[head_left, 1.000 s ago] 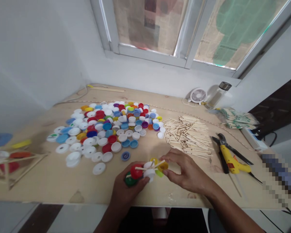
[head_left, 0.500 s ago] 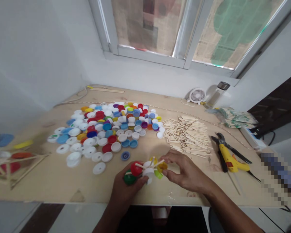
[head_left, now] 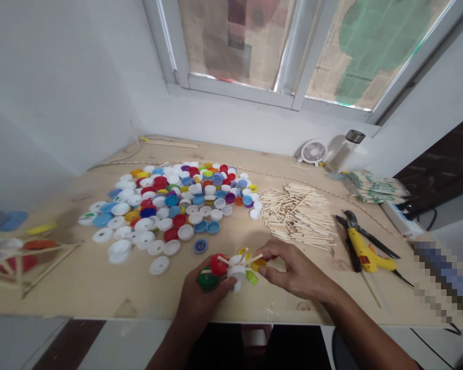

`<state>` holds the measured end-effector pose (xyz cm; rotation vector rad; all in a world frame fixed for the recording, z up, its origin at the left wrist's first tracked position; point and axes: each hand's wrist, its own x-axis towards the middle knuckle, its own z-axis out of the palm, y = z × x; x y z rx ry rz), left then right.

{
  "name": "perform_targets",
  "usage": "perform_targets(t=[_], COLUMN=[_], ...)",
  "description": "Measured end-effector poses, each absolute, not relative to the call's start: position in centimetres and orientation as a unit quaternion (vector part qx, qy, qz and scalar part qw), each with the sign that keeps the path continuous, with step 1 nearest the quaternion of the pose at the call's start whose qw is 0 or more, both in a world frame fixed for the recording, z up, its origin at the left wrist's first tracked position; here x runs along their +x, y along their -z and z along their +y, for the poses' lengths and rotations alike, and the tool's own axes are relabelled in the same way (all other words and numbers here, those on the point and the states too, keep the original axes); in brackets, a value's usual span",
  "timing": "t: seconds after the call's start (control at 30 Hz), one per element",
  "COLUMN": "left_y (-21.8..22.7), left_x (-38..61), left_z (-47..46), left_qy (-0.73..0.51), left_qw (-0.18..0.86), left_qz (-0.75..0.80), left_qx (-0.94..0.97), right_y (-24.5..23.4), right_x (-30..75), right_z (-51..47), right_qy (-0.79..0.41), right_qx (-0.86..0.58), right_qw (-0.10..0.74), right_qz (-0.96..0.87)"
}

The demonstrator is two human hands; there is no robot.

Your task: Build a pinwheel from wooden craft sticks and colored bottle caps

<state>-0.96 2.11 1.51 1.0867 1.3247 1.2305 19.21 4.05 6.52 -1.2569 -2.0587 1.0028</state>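
Cap-and-stick assembly [head_left: 236, 273] is nearside-left of stick pile [head_left: 303, 213]; left hand [head_left: 202, 295] wraps its grip around one end, right hand [head_left: 295, 268] pinches yellow cap [head_left: 258, 265], grip nearly closed; steady left, light right pressure advisable

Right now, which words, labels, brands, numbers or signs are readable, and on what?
None readable.
Pile's leftmost cap: green marks, too small.
Lone blue cap: inner mark, unclear.
Bagged sticks: green print, blurred.
Window paper: possible print, blurred.
Glue gun: no legible text.
Held cap-and-stick piece: no text visible.
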Motion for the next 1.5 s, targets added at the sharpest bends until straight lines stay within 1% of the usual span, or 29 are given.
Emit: perform_targets(t=[0.4,0.6,0.77,0.9,1.1,1.2,1.33,1.4,1.43,1.5], left_y=[-1.5,-1.6,-2.8,-3.7,-3.2,-3.0,-3.1,-3.1,-3.0,-2.8], left_x=[-0.9,-1.1,-1.1,-1.0,-1.6,-2.0,-2.5,-3.0,-3.3,-4.1], left_z=[2.2,2.1,2.3,2.3,1.8,1.4,1.1,1.1,1.1,1.0], left_qy=[-0.514,-0.491,-0.46,-0.448,-0.437,-0.44,-0.441,-0.457,-0.468,-0.49], left_qw=[0.51,0.55,0.586,0.592,0.643,0.642,0.625,0.608,0.599,0.582], left_qz=[0.538,0.524,0.5,0.496,0.471,0.481,0.516,0.544,0.557,0.576], left_qx=[0.431,0.426,0.442,0.45,0.417,0.404,0.386,0.355,0.334,0.3], right_y=[-6.6,-7.2,-7.7,-7.7,-7.0,-6.6,-6.8,-6.9,-6.8,-6.2], right_x=[19.6,20.3,19.0,17.9,16.9,16.3,16.5,17.3,17.7,18.4], right_z=[4.0,3.8,3.6,3.4,2.3,1.8,2.0,2.4,2.7,3.4], right_qy=[-0.381,-0.399,-0.388,-0.408,-0.436,-0.442,-0.432,-0.435,-0.426,-0.364], right_qx=[-0.464,-0.472,-0.448,-0.469,-0.493,-0.494,-0.467,-0.448,-0.451,-0.483], right_qw=[0.254,0.287,0.274,0.257,0.3,0.318,0.311,0.321,0.329,0.322], right_qz=[-0.758,-0.732,-0.758,-0.74,-0.69,-0.678,-0.706,-0.712,-0.712,-0.728])
